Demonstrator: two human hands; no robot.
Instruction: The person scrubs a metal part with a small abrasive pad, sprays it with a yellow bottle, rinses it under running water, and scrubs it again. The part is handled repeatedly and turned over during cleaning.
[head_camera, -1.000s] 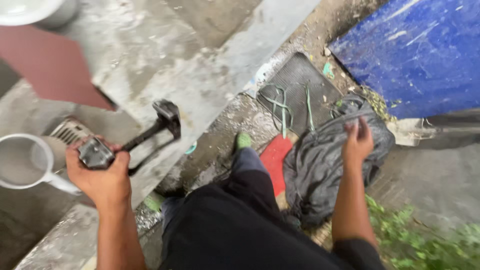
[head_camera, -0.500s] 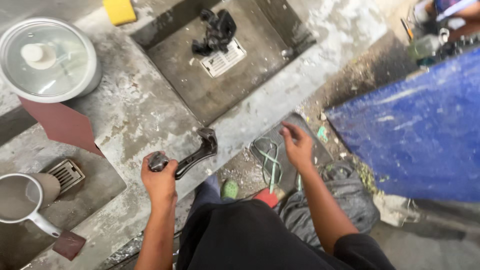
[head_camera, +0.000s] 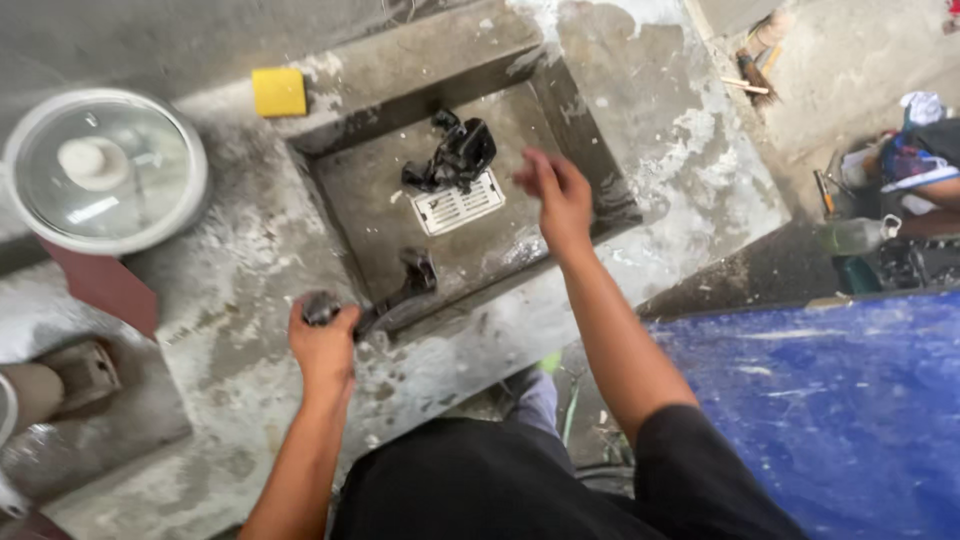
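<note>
My left hand (head_camera: 322, 345) is closed tight around the round end of a dark metal handle part (head_camera: 385, 300), which lies slanted across the front rim of the concrete basin (head_camera: 590, 130), its far end poking over the sunken floor. My right hand (head_camera: 556, 195) hangs above the basin with the fingers loosely apart, gripping nothing, just beside a black greasy machine part (head_camera: 455, 155) that sits on the white drain grate (head_camera: 458, 203). A yellow square sponge (head_camera: 279, 92) rests on the ledge at the basin's far left corner. Further left stands a round pot with a glass lid (head_camera: 103, 168), and under it a dark red tile (head_camera: 100, 285). The surface is rough grey concrete, wet and blotched with white patches. To my right lies a big blue sheet (head_camera: 830, 410), scuffed pale in places, and beyond it, at the edge, someone's arm (head_camera: 935, 190) near a clear plastic bottle (head_camera: 855, 236).
</note>
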